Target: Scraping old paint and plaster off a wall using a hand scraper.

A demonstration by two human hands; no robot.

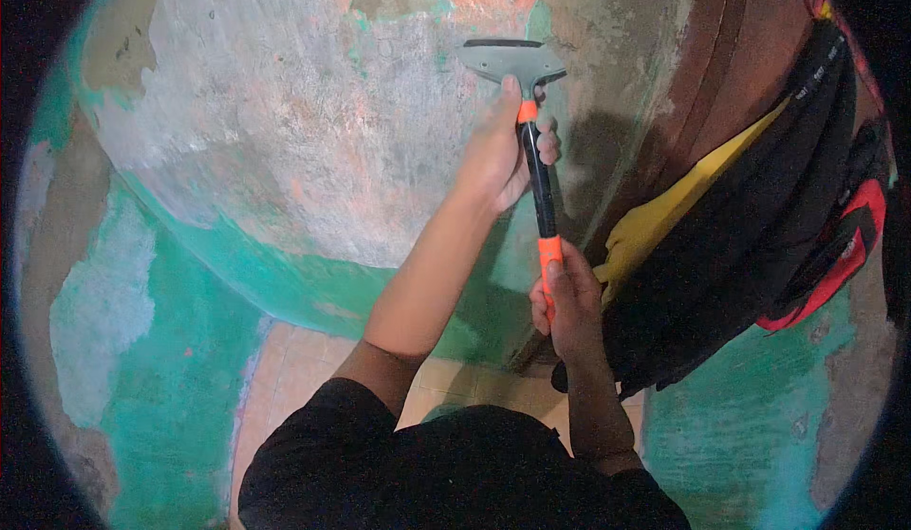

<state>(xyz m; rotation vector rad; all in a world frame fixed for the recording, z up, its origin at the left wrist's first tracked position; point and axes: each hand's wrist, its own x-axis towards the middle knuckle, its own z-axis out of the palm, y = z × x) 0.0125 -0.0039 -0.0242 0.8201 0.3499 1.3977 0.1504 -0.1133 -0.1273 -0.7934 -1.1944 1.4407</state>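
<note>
Both of my hands hold a long-handled scraper (543,181) with a black and orange handle and a wide grey head. My left hand (502,149) grips the upper handle just below the head, its thumb resting against the head's base. Around the orange lower end is my right hand (569,302). The scraper's black-edged blade points away from me, over a wall (341,138) with patchy pale, grey and green paint. Whether the blade touches the wall, I cannot tell. Coral-coloured patches (491,0) show beyond the scraper head.
Dark clothes (740,224) with yellow and red parts hang at the right, close to my right hand. Behind them is a brown door or panel (719,67). Pale floor tiles (306,359) lie below, and green painted wall (178,359) runs down the left.
</note>
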